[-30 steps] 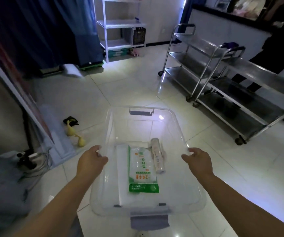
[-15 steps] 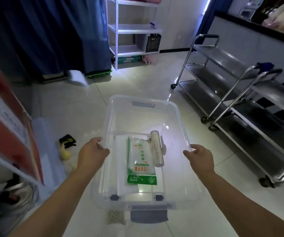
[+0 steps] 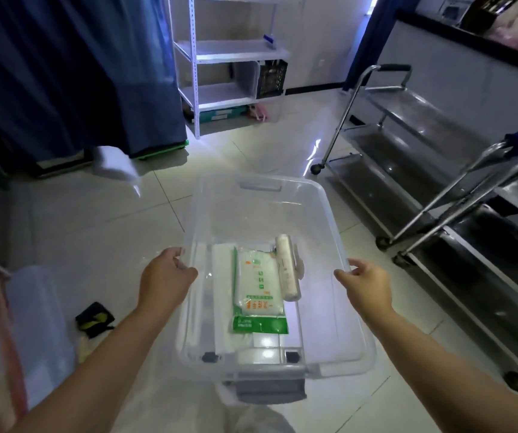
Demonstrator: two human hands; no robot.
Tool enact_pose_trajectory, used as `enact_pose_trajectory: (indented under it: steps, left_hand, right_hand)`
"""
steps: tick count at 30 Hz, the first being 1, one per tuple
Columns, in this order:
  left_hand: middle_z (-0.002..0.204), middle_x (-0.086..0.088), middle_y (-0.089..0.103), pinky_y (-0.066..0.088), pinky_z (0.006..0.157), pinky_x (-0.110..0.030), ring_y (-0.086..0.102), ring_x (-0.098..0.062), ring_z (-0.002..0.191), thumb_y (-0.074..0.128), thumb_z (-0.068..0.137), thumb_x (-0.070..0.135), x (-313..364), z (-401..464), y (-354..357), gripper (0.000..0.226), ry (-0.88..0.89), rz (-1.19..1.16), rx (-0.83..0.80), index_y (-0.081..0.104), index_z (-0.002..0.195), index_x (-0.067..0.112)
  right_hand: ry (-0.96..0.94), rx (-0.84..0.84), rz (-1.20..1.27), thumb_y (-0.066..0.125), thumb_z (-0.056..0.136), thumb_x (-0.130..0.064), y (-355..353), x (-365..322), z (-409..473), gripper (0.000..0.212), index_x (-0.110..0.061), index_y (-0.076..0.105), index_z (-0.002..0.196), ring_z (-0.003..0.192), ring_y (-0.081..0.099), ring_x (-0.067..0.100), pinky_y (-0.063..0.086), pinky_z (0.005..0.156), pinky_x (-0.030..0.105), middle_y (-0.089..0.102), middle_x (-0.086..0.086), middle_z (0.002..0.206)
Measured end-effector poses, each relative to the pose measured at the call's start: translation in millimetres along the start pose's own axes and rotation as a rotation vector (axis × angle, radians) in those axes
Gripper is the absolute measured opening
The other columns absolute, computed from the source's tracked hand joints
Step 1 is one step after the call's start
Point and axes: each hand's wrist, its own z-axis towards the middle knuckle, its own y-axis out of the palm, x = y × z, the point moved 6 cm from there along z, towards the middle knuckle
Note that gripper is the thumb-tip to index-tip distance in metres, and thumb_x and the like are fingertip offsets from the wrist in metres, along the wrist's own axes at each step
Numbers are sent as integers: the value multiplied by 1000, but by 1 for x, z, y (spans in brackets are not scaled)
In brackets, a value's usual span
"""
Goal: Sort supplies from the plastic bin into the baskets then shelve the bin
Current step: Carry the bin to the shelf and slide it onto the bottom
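Indoors, a person carried a clear plastic bin above a pale tiled floor, gripping it by its long sides. A green-and-white packet lay flat in the bin between the two sets of fingers; it bore orange and green printed characters too small to read. A white roll rested against the packet's right edge, nearer the right-hand fingers. A flat white sheet lay under the packet, toward the left-hand fingers.

The left hand was curled closed over the bin's left rim, fingers wrapped around the edge. The right hand clasped the right rim, thumb on top, fingers folded beneath.

Beyond the fingers, past the bin's far end, stood a white shelving unit holding a dark crate. To the right of the right-hand fingers stood steel carts on castors. Left of the left-hand fingers, a second clear container and a small black-and-yellow object sat on the floor, with a dark blue curtain farther off.
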Motion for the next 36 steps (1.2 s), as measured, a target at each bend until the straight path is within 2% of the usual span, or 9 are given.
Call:
enact_pose_trajectory:
  steps: [3,7,10,13,18,21,23,30,36]
  left_hand:
    - [77,3,57,36,53,-22,52,-10,65,62,76,11,26,76,19,45,-3,23,9,56,121,11]
    - [76,1,57,36,53,-24,52,-15,64,62,76,13,62,172,28,44,-49,51,75,57,119,12]
    - [84,0,57,37,64,-28,51,-19,74,62,76,14,83,238,23,47,-89,62,141,55,122,9]
    - [102,-5,62,39,71,-28,53,-21,84,61,76,15,98,298,16,49,-130,70,202,53,124,10]
    - [95,-3,63,39,66,-28,57,-21,81,59,77,15,120,410,26,44,-134,25,247,55,121,13]
    - [91,-3,63,40,66,-29,58,-23,79,60,77,12,133,490,45,42,-134,-6,239,57,118,12]
    - [90,-3,62,39,66,-28,56,-22,78,61,77,10,147,548,58,43,-130,-19,219,57,120,11]
    - [89,0,60,35,51,-21,52,-10,65,60,78,15,224,733,103,44,-93,43,140,55,122,15]
    - [72,7,55,38,54,-24,51,-9,63,62,79,16,276,865,158,39,-79,59,73,56,117,11]
  right_hand:
    - [15,-28,31,69,80,-23,32,-22,77,44,-10,58,120,63,61,16,55,59,34,62,1,75]
    - [-36,-106,29,69,80,-26,72,-74,184,45,-11,57,121,62,61,15,54,59,34,62,-2,71]
    - [-83,-162,22,68,78,-28,102,-122,257,42,-14,60,118,63,62,18,54,62,37,64,0,69]
    - [-131,-198,54,68,78,-25,134,-167,318,41,-14,61,117,56,59,13,45,51,28,61,-3,60]
    - [-158,-206,91,71,78,-22,191,-220,426,35,-15,63,111,48,57,1,38,41,12,60,-10,62]
    - [-148,-221,76,71,78,-24,222,-246,493,42,-14,59,117,61,63,12,55,59,33,63,-5,69]
    - [-132,-215,61,71,79,-25,239,-265,541,45,-13,57,120,67,64,18,57,71,43,63,-3,72]
    - [-69,-156,35,66,81,-31,268,-325,695,37,-22,58,116,65,65,16,58,68,46,65,1,71]
    - [-35,-134,53,66,82,-29,291,-350,827,39,-19,56,119,70,66,17,58,71,45,66,1,79]
